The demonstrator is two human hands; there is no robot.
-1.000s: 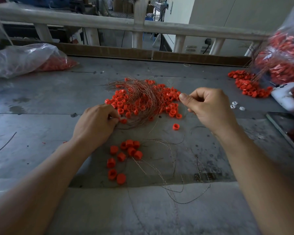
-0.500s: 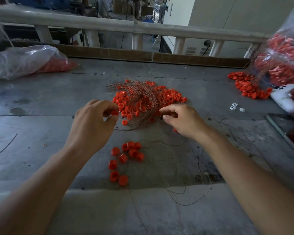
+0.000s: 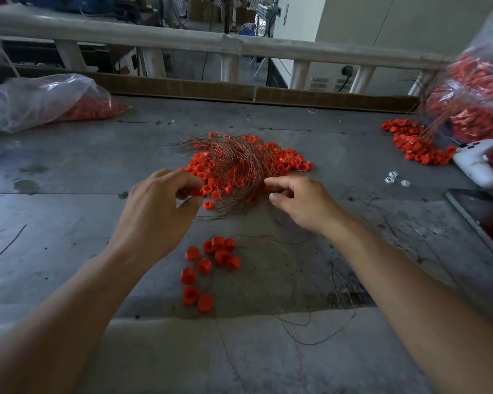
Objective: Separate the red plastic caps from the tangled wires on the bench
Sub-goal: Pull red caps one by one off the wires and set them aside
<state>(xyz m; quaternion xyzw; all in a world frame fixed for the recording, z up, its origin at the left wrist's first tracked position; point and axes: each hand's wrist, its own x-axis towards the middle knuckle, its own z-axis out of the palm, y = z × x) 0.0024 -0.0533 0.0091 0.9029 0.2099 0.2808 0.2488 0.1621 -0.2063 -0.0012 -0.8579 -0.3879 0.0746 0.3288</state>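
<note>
A heap of red plastic caps (image 3: 285, 163) tangled in thin coppery wires (image 3: 236, 155) lies in the middle of the grey bench (image 3: 69, 200). My left hand (image 3: 154, 214) pinches a red cap (image 3: 196, 192) at the heap's near left edge. My right hand (image 3: 299, 200) reaches into the near right side of the tangle, with finger and thumb closing on a wire strand. A small group of loose caps (image 3: 211, 265) lies nearer to me, between my forearms. Pulled-out wires (image 3: 302, 317) trail over the bench below them.
A clear bag with red caps (image 3: 40, 100) lies at the back left. A fuller bag of caps and wires (image 3: 478, 103) sits at the far right, with spilled caps (image 3: 413, 143), a white controller (image 3: 475, 163) and a dark tablet (image 3: 484, 223) near it. A railing (image 3: 231, 44) runs behind the bench.
My right hand, raised to the right of the heap a second ago, has come down left into the tangle. My left hand has shifted slightly up and holds a cap at the heap's edge.
</note>
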